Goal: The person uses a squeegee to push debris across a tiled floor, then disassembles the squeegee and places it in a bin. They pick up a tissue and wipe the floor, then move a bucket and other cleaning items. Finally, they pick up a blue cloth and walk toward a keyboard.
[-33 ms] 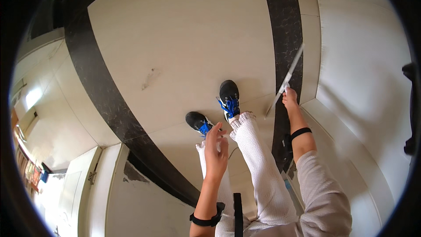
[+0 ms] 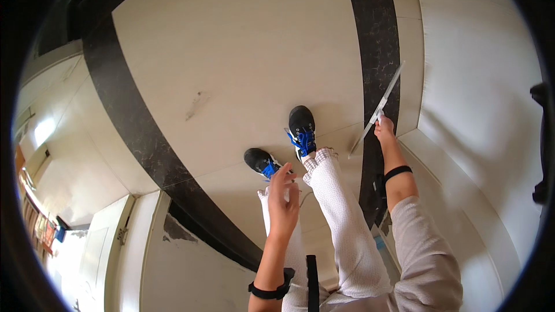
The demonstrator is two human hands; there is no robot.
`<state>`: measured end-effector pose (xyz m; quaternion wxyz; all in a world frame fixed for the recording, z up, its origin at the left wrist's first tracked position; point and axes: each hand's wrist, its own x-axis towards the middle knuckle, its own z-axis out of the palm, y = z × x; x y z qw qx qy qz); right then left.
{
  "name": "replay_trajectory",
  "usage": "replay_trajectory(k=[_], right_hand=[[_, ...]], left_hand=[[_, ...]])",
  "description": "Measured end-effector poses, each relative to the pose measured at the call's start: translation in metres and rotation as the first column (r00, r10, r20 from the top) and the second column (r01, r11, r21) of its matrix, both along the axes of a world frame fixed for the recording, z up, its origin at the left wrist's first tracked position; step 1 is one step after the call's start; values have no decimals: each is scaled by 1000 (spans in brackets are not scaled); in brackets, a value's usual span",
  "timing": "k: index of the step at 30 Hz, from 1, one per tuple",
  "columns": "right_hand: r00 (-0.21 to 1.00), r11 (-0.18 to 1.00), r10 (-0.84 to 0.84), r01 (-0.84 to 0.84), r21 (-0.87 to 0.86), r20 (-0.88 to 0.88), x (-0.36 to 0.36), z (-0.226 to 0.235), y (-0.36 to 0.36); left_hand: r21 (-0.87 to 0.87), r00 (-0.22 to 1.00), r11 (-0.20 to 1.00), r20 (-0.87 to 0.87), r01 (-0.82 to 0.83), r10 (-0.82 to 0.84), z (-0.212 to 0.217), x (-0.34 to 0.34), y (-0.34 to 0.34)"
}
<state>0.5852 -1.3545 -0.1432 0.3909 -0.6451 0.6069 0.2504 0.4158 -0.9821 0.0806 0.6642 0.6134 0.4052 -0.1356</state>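
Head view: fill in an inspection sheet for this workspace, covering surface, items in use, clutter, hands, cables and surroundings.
Surface: beige floor with a dark border on the right; a grey smudge lies ahead of the shoes.
Items in use: thin pale bar, slanted.
Clutter: blurred items past the white door, too small to identify.
Left hand: fingers loosely curled, nothing seen in it.
Right hand: closed on the bar near its middle.
Cables: thin curved strand between the legs; cannot tell what it is.
Surroundings: white wall at right.
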Motion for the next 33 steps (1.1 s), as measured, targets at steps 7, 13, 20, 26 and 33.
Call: replay_trajectory(k=[7, 13, 20, 26, 33], right_hand=[[935, 956, -286, 294, -3, 211, 20, -79, -69], [915, 877, 402, -372, -304, 42, 94, -49, 62], [482, 443, 876, -796, -413, 11, 76, -49, 190], [327, 332, 943, -910, -247, 64, 27, -5, 335], [-23, -22, 990, -1000, -8, 136, -26, 3, 407]], left_hand=[[9, 995, 996, -26, 92, -92, -31, 2, 9], [-25, 985, 986, -28, 167, -168, -43, 23, -6], [-75, 984, 981, 18, 177, -176, -31, 48, -17], [-47, 993, 993, 26, 113, -112, -23, 50, 2], [23, 999, 1000, 54, 4, -5, -26, 36, 35]])
